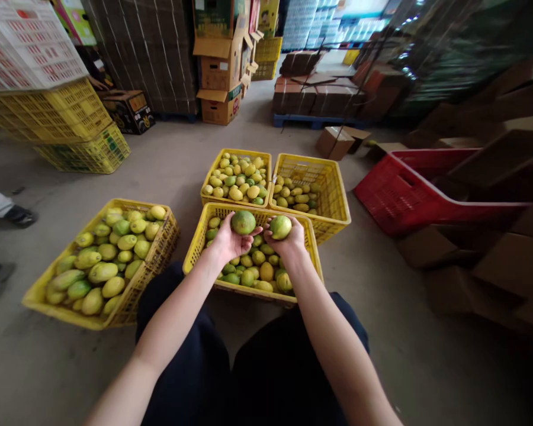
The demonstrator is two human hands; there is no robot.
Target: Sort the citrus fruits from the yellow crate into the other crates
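Over the near yellow crate (198, 239), both my hands hold fruit side by side. A dark green lemon (243, 222) rests in my left hand (231, 241), its fingers curled under it. My right hand (292, 235) grips a paler, yellow-green lemon (280, 226). Below them, the crate is filled with green and yellow lemons (258, 258), some hidden by my hands and wrists. Just behind it stand two more crates: the back left crate (203, 188) is heaped with mostly yellow lemons, and the back right crate (324, 171) holds a lower layer.
Left of me stands a yellow crate (171, 234) piled with larger lemons. A red crate (382, 195) and cardboard boxes (510, 269) line the right side. Stacked crates (66, 112) rise at the back left, near another person's shoe (21, 216). A loaded blue pallet (308, 122) lies behind.
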